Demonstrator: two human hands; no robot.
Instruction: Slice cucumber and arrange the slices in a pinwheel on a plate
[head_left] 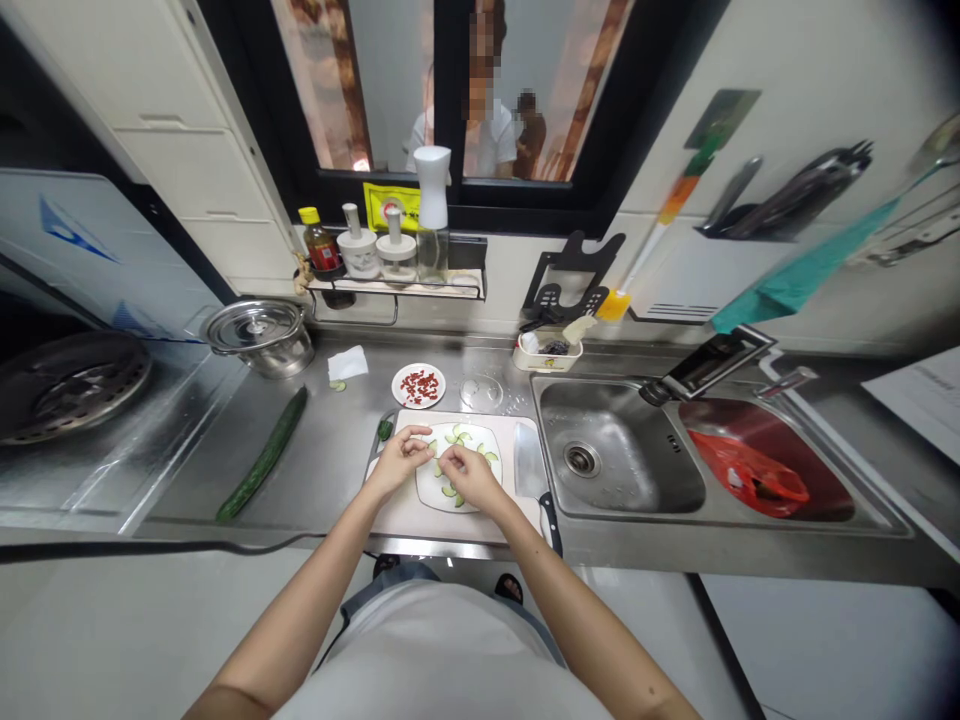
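Observation:
Over the left part of a white square plate [425, 493], my left hand [401, 462] has its fingers bent around the edge of a thin cucumber slice [433, 446]. Close beside it, my right hand [471, 476] is closed in a pinch; what its fingertips hold is too small to make out. Green-edged cucumber slices [459, 436] lie in fan-like groups on the plate. The plate rests on a pale cutting board [397, 520]. A kitchen knife [551, 522] lies along the board's right side, and a cucumber piece [385, 430] sits at its upper left corner.
Behind the board stands a small plate of red bits [418, 386]. A whole cucumber [264, 455] and a lidded steel pot [262, 335] are to the left. At right is a double sink [622, 450] with a red plastic bag [750, 475]. A condiment shelf [397, 287] hangs behind.

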